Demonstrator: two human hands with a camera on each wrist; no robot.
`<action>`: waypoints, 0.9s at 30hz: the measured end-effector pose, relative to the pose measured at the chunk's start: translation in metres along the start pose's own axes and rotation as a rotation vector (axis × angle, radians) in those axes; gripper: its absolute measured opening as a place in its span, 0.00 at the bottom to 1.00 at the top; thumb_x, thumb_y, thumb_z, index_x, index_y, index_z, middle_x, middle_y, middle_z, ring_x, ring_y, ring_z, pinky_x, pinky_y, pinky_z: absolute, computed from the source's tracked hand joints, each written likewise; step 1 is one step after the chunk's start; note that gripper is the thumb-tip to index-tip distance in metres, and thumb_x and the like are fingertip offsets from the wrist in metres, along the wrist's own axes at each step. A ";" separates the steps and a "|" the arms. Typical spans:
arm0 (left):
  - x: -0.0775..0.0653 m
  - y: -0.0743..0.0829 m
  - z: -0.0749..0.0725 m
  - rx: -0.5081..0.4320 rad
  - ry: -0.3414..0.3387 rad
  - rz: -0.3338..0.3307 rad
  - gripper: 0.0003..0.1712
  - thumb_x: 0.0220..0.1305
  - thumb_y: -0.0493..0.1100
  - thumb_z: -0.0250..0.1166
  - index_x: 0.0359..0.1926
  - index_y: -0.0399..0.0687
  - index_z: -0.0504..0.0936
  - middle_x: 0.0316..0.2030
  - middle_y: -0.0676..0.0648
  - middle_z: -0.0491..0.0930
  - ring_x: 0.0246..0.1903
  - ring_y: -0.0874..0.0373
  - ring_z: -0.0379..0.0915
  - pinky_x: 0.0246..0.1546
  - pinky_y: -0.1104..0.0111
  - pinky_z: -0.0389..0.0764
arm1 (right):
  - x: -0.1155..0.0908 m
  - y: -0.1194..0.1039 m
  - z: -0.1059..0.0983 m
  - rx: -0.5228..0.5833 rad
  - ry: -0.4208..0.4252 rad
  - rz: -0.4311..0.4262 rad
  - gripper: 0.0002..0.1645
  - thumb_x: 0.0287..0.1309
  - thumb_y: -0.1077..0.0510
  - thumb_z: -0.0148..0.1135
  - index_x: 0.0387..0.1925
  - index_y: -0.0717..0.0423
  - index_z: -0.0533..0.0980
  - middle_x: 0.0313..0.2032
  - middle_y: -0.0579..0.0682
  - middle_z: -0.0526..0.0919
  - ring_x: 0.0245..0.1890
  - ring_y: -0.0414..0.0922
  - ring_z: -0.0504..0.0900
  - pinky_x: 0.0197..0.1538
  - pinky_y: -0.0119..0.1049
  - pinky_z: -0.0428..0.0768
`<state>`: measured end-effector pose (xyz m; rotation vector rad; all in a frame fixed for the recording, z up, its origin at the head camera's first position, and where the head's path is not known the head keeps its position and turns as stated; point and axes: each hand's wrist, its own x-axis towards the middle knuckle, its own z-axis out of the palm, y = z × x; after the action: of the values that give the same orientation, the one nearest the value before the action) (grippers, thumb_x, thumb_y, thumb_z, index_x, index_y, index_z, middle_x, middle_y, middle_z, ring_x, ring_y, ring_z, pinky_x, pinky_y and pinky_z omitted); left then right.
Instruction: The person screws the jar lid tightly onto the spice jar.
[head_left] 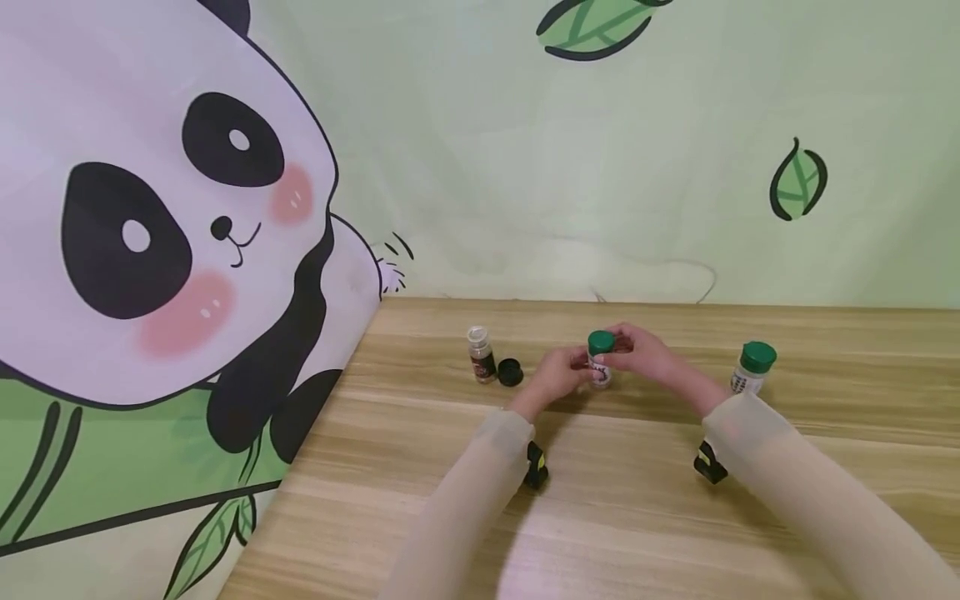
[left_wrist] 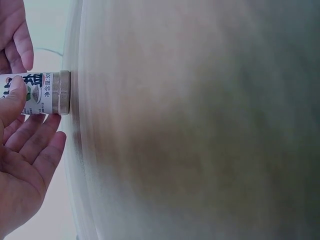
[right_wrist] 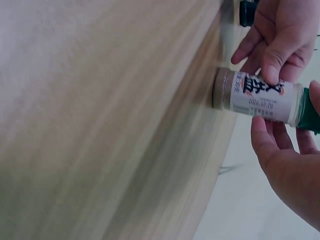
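A small spice jar [head_left: 601, 377] with a white label and green cap [head_left: 601, 342] stands upright between both hands. My left hand [head_left: 558, 375] grips its body, the thumb [right_wrist: 272, 70] lying across the label. From the other side, my right hand [head_left: 643, 354] holds the jar at its cap, thumb and fingers around the green rim in the right wrist view. Brown powder shows through the clear base [left_wrist: 62, 92], which sits close over the tabletop. Left of the hands is an uncapped spice jar [head_left: 482, 357] with a clear top, and beside it a black cap [head_left: 510, 372].
Another green-capped spice jar [head_left: 752, 367] stands to the right, partly hidden behind the right sleeve [head_left: 795, 467]. The wooden table [head_left: 637, 525] ends at the back against a pale green backdrop [head_left: 480, 167] printed with a panda and leaves. Small black devices hang at both wrists.
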<state>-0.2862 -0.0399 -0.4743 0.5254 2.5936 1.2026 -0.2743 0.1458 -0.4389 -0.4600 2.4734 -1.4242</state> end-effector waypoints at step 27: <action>-0.002 0.003 0.001 -0.003 -0.002 0.014 0.25 0.73 0.40 0.63 0.68 0.44 0.77 0.61 0.41 0.83 0.61 0.48 0.81 0.61 0.62 0.81 | -0.004 0.004 0.028 0.092 0.221 0.058 0.31 0.72 0.57 0.61 0.66 0.72 0.63 0.63 0.74 0.74 0.64 0.66 0.76 0.65 0.52 0.78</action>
<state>-0.2832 -0.0385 -0.4724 0.5453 2.5902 1.2101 -0.2610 0.1270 -0.4561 -0.2197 2.5507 -1.6356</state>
